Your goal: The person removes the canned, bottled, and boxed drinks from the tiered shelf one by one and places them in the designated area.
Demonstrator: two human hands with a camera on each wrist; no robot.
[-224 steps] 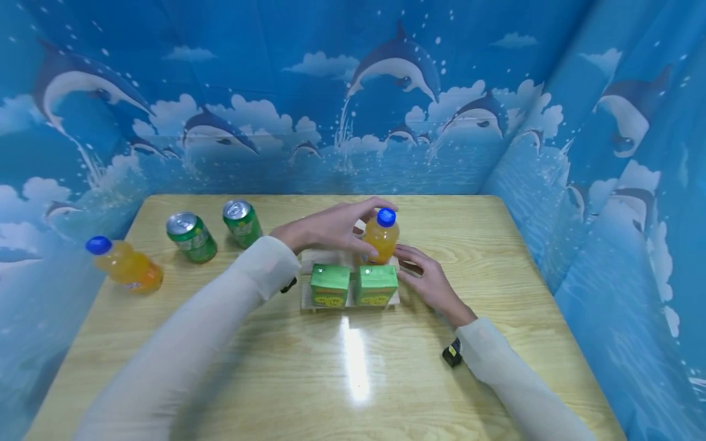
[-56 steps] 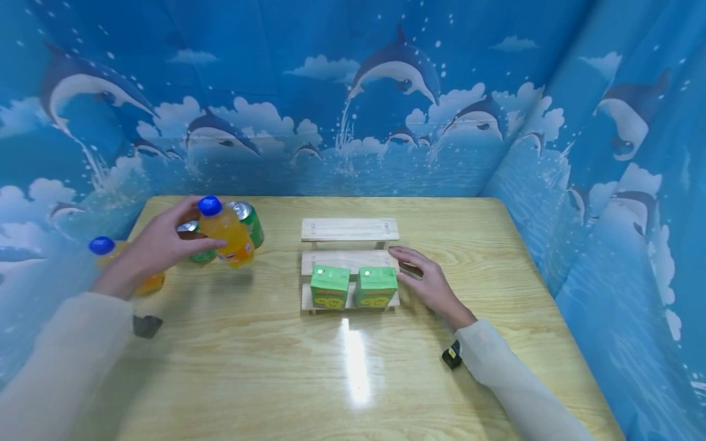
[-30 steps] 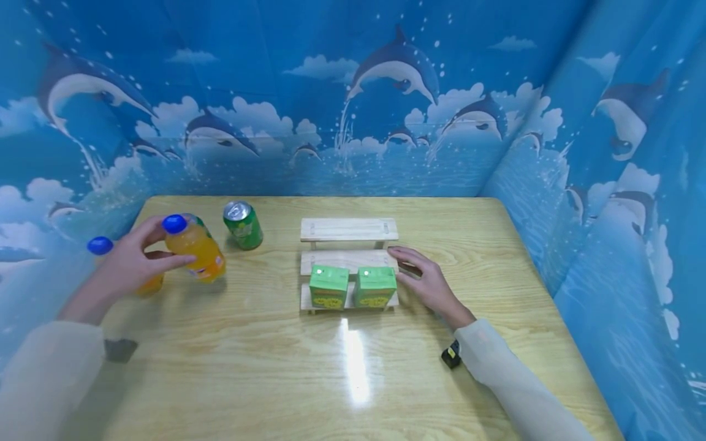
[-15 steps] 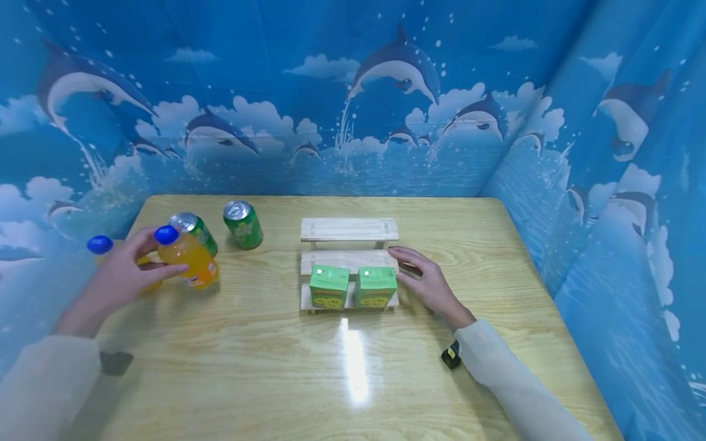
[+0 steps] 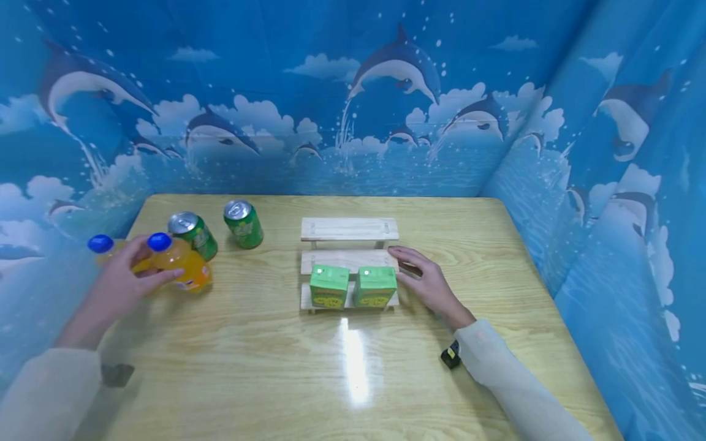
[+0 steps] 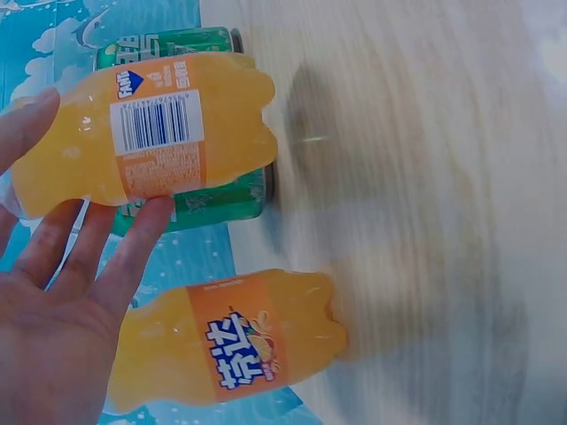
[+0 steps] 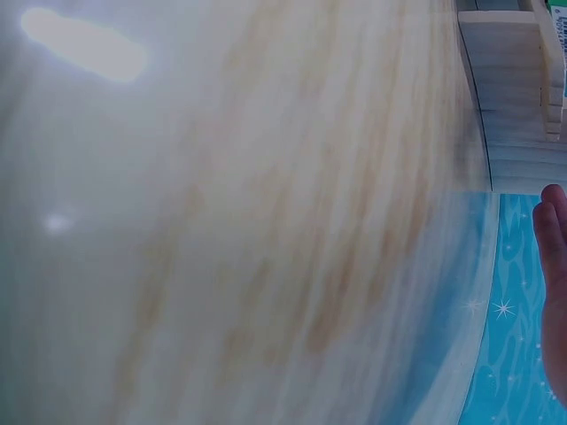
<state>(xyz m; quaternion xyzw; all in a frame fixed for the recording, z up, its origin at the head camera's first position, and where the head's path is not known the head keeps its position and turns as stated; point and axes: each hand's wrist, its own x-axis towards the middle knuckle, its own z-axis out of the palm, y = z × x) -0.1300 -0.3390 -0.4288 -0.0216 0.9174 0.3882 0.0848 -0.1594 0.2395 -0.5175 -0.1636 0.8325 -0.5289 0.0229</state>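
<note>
The orange drink bottle (image 5: 184, 264) is now far left of the wooden stand (image 5: 349, 228), where it was earlier. The left hand (image 5: 117, 277) holds it between thumb and fingers, tipped a little, just in front of one green can (image 5: 194, 235). I can't tell if it touches the table (image 5: 248, 367). The other orange bottle (image 6: 232, 341) is close by, partly behind the hand. Another green can (image 5: 244, 225) stands near. The right hand (image 5: 426, 277), thumb and fingers apart and loosely bent, is at the stand's right end. Two green juice boxes (image 5: 329, 286) sit on its front step.
</note>
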